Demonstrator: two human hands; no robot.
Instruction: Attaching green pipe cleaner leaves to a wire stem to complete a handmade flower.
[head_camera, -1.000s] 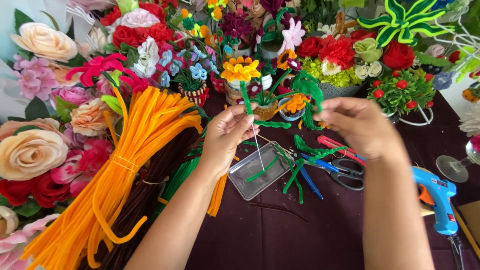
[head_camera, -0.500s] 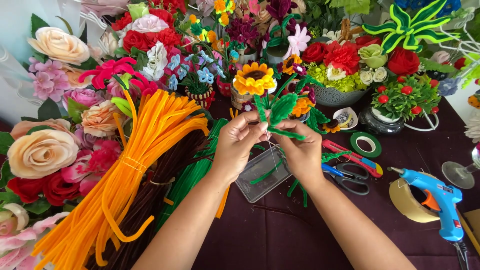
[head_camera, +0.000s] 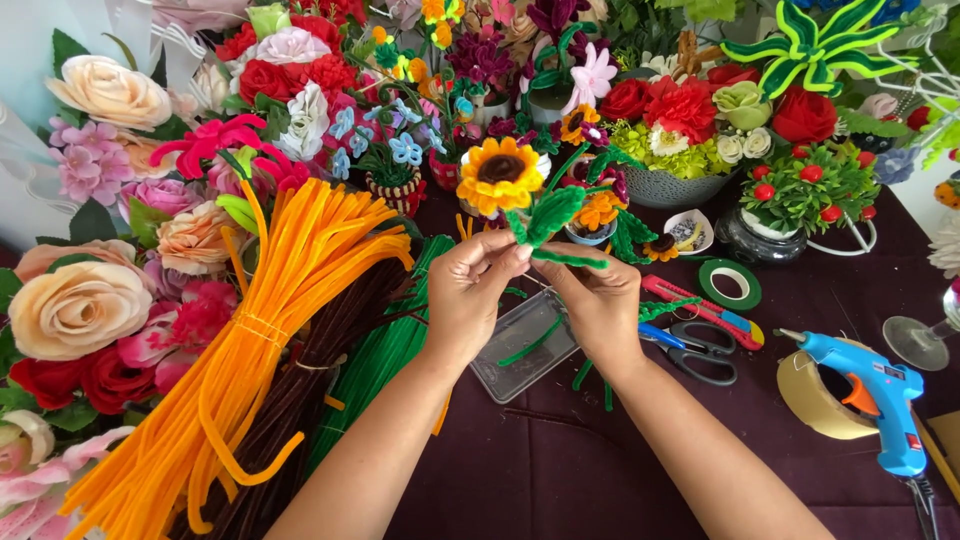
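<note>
I held the pipe-cleaner sunflower (head_camera: 500, 175) up over the middle of the table, above the clear plastic tray (head_camera: 525, 345), with both hands meeting just below its green leaves (head_camera: 553, 212). My left hand (head_camera: 470, 300) pinched the stem under the bloom, thumb and fingertips closed on it; my right hand (head_camera: 600, 300) was closed on a green pipe cleaner (head_camera: 568, 259) that ran sideways across the stem, its fingers curled in tight. The flower looked very light, fuzzy and soft on the outside with a thin wire core, so I judged it would bend wherever I pressed and keep that bend. The petals seemed easy to crush, so the stem just under the leaves was the sound place to grip, not the head. To my left lay bundles of orange pipe cleaners (head_camera: 250, 360), with brown and green ones beside them. On the right were scissors (head_camera: 700, 355), a roll of green tape (head_camera: 729, 284), and a blue glue gun (head_camera: 875, 395) near a roll of tan tape (head_camera: 815, 400).
</note>
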